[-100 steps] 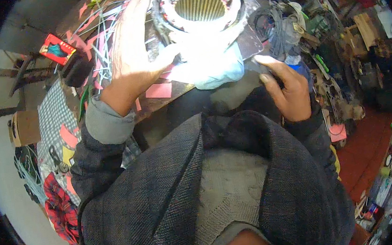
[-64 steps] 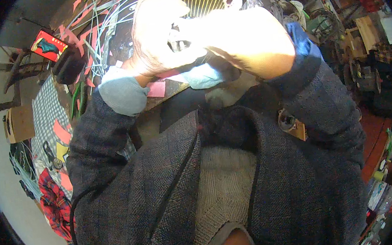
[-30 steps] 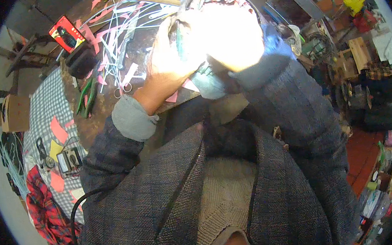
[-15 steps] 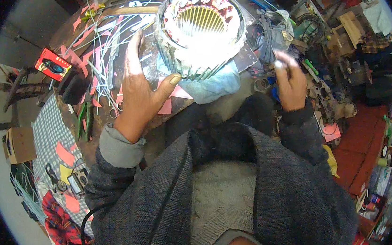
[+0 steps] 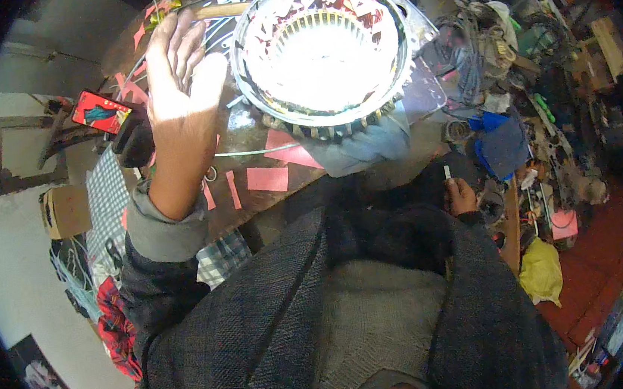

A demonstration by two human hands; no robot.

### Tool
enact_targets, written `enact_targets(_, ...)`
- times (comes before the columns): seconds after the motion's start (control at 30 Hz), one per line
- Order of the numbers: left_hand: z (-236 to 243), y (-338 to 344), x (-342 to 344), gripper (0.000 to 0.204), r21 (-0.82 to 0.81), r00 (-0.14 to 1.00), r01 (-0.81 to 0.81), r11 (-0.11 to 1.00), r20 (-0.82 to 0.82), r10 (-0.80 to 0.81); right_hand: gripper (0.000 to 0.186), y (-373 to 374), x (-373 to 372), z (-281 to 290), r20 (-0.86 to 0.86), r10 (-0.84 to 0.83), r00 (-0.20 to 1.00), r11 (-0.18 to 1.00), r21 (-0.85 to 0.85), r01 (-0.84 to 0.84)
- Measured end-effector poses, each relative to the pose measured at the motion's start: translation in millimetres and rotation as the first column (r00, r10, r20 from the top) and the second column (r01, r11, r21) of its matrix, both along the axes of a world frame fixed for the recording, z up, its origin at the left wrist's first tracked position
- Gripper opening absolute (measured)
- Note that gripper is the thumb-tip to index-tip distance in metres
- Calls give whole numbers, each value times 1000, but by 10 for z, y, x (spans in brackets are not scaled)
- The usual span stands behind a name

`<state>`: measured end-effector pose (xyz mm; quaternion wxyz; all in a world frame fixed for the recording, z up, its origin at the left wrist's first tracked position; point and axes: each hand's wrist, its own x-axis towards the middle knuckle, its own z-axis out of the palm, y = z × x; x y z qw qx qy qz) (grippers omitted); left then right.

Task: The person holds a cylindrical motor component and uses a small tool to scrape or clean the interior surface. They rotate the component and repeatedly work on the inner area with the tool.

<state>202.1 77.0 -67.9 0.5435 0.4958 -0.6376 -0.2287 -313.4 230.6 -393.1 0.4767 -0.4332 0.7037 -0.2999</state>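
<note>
A motor stator [image 5: 377,16], a round metal ring with toothed slots and red and white windings inside, stands on the table, glaring under bright light. Beneath it is a bluish cloth [image 5: 367,149]. My left hand [image 5: 182,79] is raised just left of the stator, apart from it, fingers stretched out and nothing in them. Low on the right, near my lap, my right hand [image 5: 462,196] is closed around a small pale strip [image 5: 446,172] whose end sticks up; its kind is unclear. Cut pink paper pieces [image 5: 267,178] lie near the table's front edge.
A wooden handle [image 5: 222,11] and thin pale rods lie behind my left hand. At the left is a red box [image 5: 99,112]. Cables [image 5: 460,60], a blue bag-like piece [image 5: 500,148] and a yellow bag [image 5: 541,271] crowd the right side.
My left hand has lifted and shifted up and left. The right hand has dropped toward my lap and now grips a pale strip. My view has shifted, and the stator appears larger.
</note>
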Motion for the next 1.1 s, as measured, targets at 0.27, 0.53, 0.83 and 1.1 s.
enact_targets(0.27,362,-422,-153,32,-49,962,78,996,267,-63,41,16,-219,-355,-232,146,962,983,-71,-167)
enact_targets(0.53,488,-478,-208,15,41,861,32,999,506,-48,37,69,-85,-345,-396,-53,917,953,-293,-72)
enact_targets(0.83,417,-463,-167,10,-145,699,70,987,713,55,34,60,-2,-111,-52,22,998,996,-82,-26)
enact_targets(1.1,505,-245,-223,16,-60,635,-130,990,762,130,35,57,-140,-254,-218,118,969,957,-237,-170)
